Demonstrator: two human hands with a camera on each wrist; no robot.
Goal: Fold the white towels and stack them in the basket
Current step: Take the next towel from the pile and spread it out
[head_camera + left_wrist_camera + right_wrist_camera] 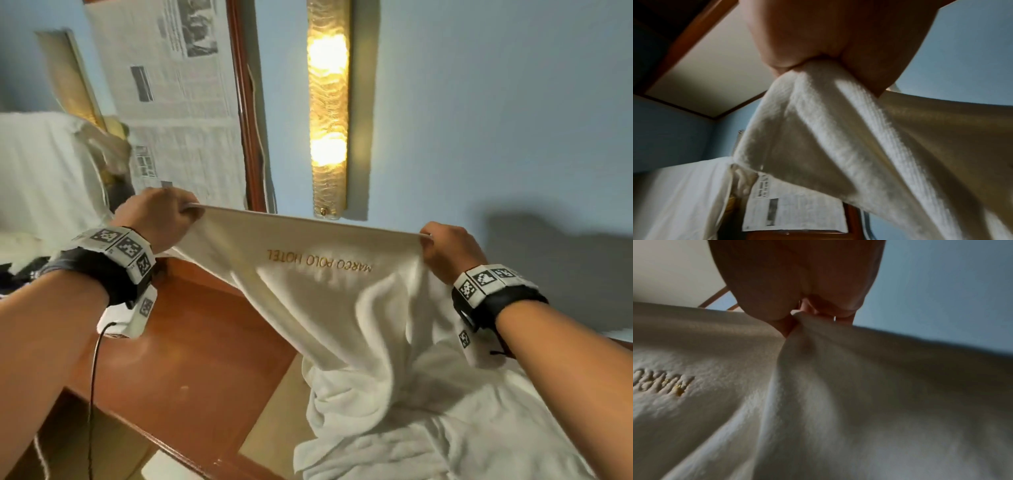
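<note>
Your left hand (161,219) is pinched tight on one top corner of the towel (329,294), fingers curled over the hem, and the left wrist view confirms it: cloth bunched right into the fist. Your right hand (448,250) has the other top corner clamped the same way, thumb and fingers closed on the edge, with the fabric fanning out in creases from that pinch. Between the two hands the top hem runs taut and nearly straight, which looks like the point of holding it up high: stretched like this, the towel hangs flat enough to line up for a first fold. The gold lettering (318,262) sits just under that hem, upside down to you. Lower down the cloth goes slack and crumpled, and its bottom end lies in a heap on the white bed (513,442) at your right, so it is not hanging free yet. Below your left arm is the wooden nightstand (191,359), beside the bed's edge. On the wall ahead, a lit wall lamp (328,109) and a sheet of newspaper (178,113) over a wood-framed panel. No basket shows in any view, so the stacking looks well off.
</note>
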